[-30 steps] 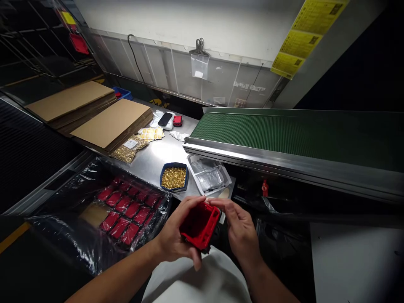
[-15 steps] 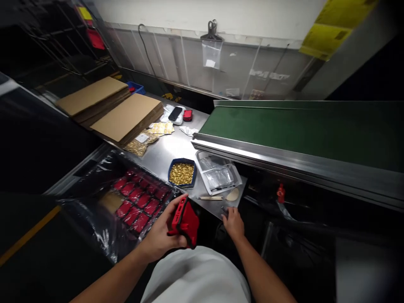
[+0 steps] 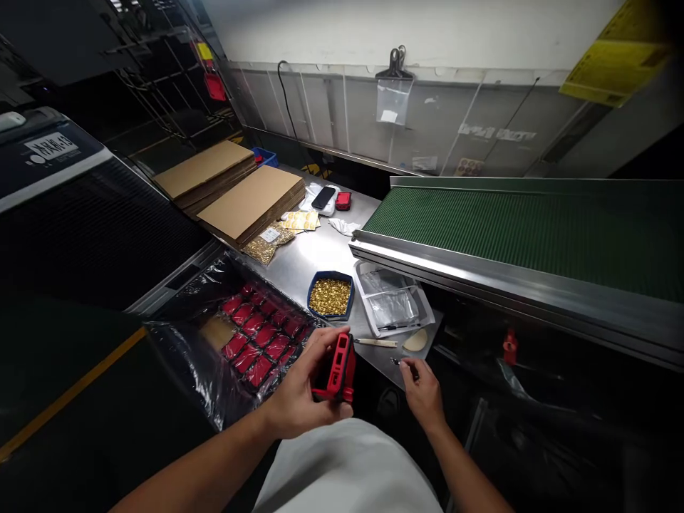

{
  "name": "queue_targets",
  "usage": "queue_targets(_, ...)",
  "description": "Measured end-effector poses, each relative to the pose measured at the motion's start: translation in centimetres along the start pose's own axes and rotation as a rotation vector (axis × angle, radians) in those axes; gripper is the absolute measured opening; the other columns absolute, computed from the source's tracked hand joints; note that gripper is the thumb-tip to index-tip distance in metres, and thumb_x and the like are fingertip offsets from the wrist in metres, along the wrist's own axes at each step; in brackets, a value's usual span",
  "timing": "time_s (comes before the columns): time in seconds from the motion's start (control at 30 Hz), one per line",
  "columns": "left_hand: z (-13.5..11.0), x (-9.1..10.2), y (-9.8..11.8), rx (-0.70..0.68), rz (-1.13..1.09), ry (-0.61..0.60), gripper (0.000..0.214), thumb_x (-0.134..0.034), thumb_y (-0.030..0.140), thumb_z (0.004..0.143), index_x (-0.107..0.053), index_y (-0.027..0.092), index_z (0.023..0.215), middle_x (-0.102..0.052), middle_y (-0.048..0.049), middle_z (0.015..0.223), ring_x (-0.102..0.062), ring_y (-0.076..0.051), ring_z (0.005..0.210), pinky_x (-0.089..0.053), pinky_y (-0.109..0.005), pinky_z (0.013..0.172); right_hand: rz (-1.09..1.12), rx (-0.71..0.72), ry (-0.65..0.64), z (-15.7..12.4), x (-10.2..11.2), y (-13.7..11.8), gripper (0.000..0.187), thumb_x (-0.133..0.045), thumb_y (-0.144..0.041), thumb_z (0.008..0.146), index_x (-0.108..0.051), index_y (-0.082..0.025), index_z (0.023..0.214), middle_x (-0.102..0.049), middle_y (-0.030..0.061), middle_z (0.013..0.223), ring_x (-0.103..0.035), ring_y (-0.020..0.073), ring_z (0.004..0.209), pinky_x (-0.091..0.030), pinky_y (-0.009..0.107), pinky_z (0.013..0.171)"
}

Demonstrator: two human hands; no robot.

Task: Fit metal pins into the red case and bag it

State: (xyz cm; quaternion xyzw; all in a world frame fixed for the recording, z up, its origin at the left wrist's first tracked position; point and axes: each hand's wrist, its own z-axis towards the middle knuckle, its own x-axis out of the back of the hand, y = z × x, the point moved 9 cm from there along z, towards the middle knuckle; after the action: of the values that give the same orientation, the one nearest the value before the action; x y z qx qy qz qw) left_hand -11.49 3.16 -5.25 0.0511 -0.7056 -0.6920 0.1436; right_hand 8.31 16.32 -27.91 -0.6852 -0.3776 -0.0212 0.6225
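At six o'clock in the view, a red housing [image 3: 338,381] is being clasped in the left grip [image 3: 299,399]. Towards three o'clock from it, a small metal piece [image 3: 395,361], too small to identify, is being pinched, apart from the housing, in the right grip [image 3: 424,393]. Towards ten o'clock, red units [image 3: 263,335] are being held in a film-lined container [image 3: 187,370]; the batch looks partly done, the clasped housing being kept outside. Farther, at twelve o'clock, gold pieces [image 3: 330,296] are being contained in a blue tray [image 3: 312,279] on the desk [image 3: 320,248]

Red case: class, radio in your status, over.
Left grip closed on red case. Right grip pinching small item, unclear. Blue tray beyond, not between them.
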Motion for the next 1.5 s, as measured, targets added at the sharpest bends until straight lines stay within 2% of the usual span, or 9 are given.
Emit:
queue_targets(0.17, 0.6, -0.4, 2.3, -0.170, 0.176, -0.061, 0.088, -0.078, 0.022, 0.068, -0.035, 0.024, 0.145, -0.036, -0.0118, 0.135, -0.037, -0.030, 0.128, -0.035, -0.041, 0.111, 0.176, -0.009, 0.080, -0.3, 4.0, -8.6, 0.049, -0.045, -0.059, 0.089, -0.064, -0.014, 0.090, -0.058, 0.0032, 0.073, -0.054, 0.0107, 0.064, -0.046, 0.023, 0.064)
queue_targets(0.3, 0.6, -0.5, 4.0, -0.278, 0.235, -0.076, 0.090, -0.072, 0.011, 0.067, -0.032, 0.021, 0.147, -0.034, -0.0135, 0.137, -0.031, -0.032, 0.134, -0.034, -0.042, 0.114, 0.384, 0.049, 0.108, -1.8, 7.1, -15.6, 0.048, -0.065, -0.051, 0.080, -0.059, -0.017, 0.113, -0.061, 0.0038, 0.086, -0.058, 0.0095, 0.072, -0.052, 0.020, 0.068)
queue_targets(0.37, 0.6, -0.5, 4.7, -0.323, 0.244, -0.090, 0.091, -0.069, 0.008, 0.065, -0.032, 0.019, 0.147, -0.034, -0.0142, 0.138, -0.030, -0.033, 0.134, -0.032, -0.044, 0.116, 0.519, 0.065, 0.064, -2.7, 7.9, -18.3, 0.050, -0.072, -0.042, 0.077, -0.057, -0.019, 0.119, -0.062, 0.0044, 0.090, -0.059, 0.0087, 0.075, -0.053, 0.018, 0.069)
queue_targets(0.43, 0.5, -0.5, 5.2, -0.353, 0.252, -0.109, 0.092, -0.067, 0.006, 0.063, -0.031, 0.017, 0.147, -0.033, -0.0149, 0.138, -0.030, -0.033, 0.134, -0.030, -0.045, 0.117, 0.585, 0.112, -0.023, -3.6, 8.0, -20.9, 0.042, -0.071, -0.036, 0.080, -0.060, -0.019, 0.117, -0.062, 0.0049, 0.091, -0.060, 0.0077, 0.074, -0.054, 0.016, 0.068)
queue_targets(0.6, 0.2, -0.3, 6.1, -0.416, 0.277, -0.148, 0.098, -0.063, 0.002, 0.056, -0.031, 0.015, 0.148, -0.033, -0.0154, 0.140, -0.033, -0.035, 0.133, -0.020, -0.052, 0.121, 0.515, 0.307, -0.121, -5.6, 8.7, -25.9, 0.025, -0.061, -0.026, 0.089, -0.059, -0.019, 0.114, -0.065, 0.0086, 0.108, -0.067, 0.0111, 0.086, -0.058, 0.018, 0.077)
queue_targets(0.77, -0.1, 0.2, 6.4, -0.435, 0.291, -0.150, 0.102, -0.061, 0.004, 0.051, -0.032, 0.017, 0.148, -0.032, -0.0149, 0.142, -0.033, -0.038, 0.134, -0.016, -0.057, 0.121, 0.416, 0.388, -0.115, -6.5, 8.9, -27.8, 0.025, -0.059, -0.019, 0.089, -0.058, -0.020, 0.114, -0.067, 0.0076, 0.105, -0.069, 0.0134, 0.089, -0.060, 0.018, 0.080)
queue_targets(0.93, -0.3, 0.5, 6.5, -0.456, 0.285, -0.160, 0.102, -0.059, 0.006, 0.051, -0.031, 0.018, 0.148, -0.031, -0.0158, 0.142, -0.034, -0.039, 0.133, -0.028, -0.057, 0.116, 0.406, 0.446, -0.140, -6.9, 8.3, -28.9, 0.025, -0.057, -0.014, 0.089, -0.058, -0.023, 0.113, -0.068, 0.0048, 0.105, -0.069, 0.0118, 0.089, -0.059, 0.015, 0.081)
queue_targets(1.3, -0.4, 0.8, 6.6, -0.467, 0.258, -0.137, 0.100, -0.059, 0.005, 0.052, -0.033, 0.020, 0.148, -0.035, -0.0150, 0.140, -0.035, -0.039, 0.132, -0.027, -0.059, 0.116, 0.435, 0.422, -0.141, -6.7, 7.9, -28.4, 0.022, -0.059, -0.016, 0.088, -0.060, -0.021, 0.109, -0.069, 0.0062, 0.102, -0.070, 0.0138, 0.083, -0.060, 0.018, 0.075)
queue_targets(1.5, -0.4, 0.6, 7.1, -0.488, 0.254, -0.163, 0.102, -0.059, 0.005, 0.050, -0.033, 0.018, 0.148, -0.035, -0.0152, 0.138, -0.037, -0.038, 0.131, -0.025, -0.058, 0.117, 0.391, 0.397, -0.046, -6.5, 8.7, -28.0, 0.020, -0.057, -0.018, 0.090, -0.059, -0.021, 0.110, -0.068, 0.0049, 0.100, -0.069, 0.0116, 0.086, -0.059, 0.016, 0.079)
